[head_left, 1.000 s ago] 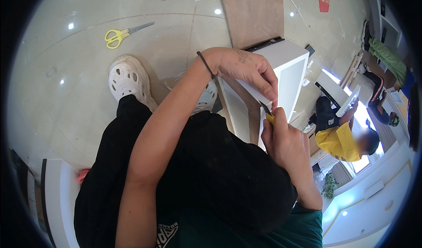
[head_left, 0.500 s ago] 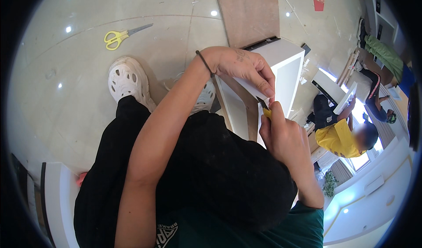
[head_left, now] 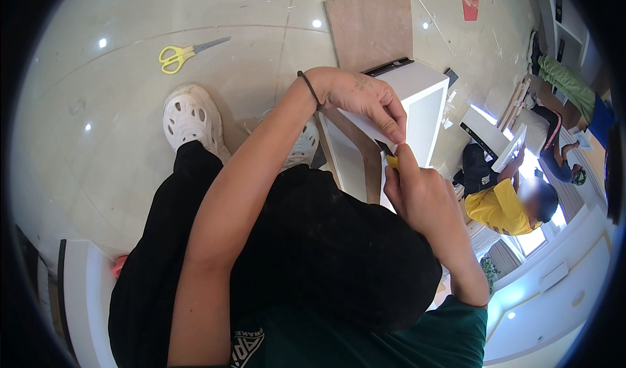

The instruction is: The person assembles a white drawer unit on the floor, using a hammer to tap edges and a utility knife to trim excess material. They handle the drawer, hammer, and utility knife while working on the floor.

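Observation:
A white drawer-like box (head_left: 425,121) with a brown inner board stands tilted in front of my knees, a black rail (head_left: 389,67) along its far edge. Over its near edge, my left hand (head_left: 365,101) is bent at the wrist, thumb and fingertips pinched together; what they pinch is hidden. Just below, my right hand (head_left: 424,195) is closed around a small yellow utility knife (head_left: 392,162), its dark blade end by the box's edge. Most of the knife is covered by my fingers, which nearly touch the left fingertips.
Yellow-handled scissors (head_left: 175,59) lie on the tiled floor at the left, beyond my white clog (head_left: 192,117). A brown board (head_left: 370,29) lies behind the box. At right, a person in yellow (head_left: 499,208) handles another white box. A white panel (head_left: 85,296) stands lower left.
My right hand has shifted slightly left and up with the utility knife. The left hand keeps its pinch almost in place; the view has moved a little.

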Available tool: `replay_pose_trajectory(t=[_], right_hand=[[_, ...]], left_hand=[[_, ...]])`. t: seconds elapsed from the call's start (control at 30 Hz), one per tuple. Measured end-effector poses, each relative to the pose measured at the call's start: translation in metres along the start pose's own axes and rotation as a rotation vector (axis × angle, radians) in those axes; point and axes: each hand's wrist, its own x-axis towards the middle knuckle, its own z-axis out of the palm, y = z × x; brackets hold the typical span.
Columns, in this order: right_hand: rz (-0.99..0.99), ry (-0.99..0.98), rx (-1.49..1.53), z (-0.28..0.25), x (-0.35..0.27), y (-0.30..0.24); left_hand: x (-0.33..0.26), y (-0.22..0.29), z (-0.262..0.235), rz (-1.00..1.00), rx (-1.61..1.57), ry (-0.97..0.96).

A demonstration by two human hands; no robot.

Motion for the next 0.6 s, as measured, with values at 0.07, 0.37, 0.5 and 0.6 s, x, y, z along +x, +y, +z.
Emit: replay_pose_trajectory(t=[0.07, 0.37, 0.5, 0.6], right_hand=[[-0.019, -0.021, 0.003, -0.003, 0.001, 0.0], [-0.058, -0.116, 0.067, -0.016, 0.007, 0.006], [-0.116, 0.032, -0.031, -0.006, 0.002, 0.002], [-0.095, 0.351, -0.008, 0.002, -0.015, -0.001]], left_hand=[[0.001, -0.001, -0.001, 0.001, -0.016, -0.008], [0.003, -0.004, -0.005, 0.03, 0.05, -0.027], [-0.007, -0.003, 0.005, 0.146, 0.084, 0.273], [-0.017, -0.004, 0.019, 0.298, 0.193, 0.855]])
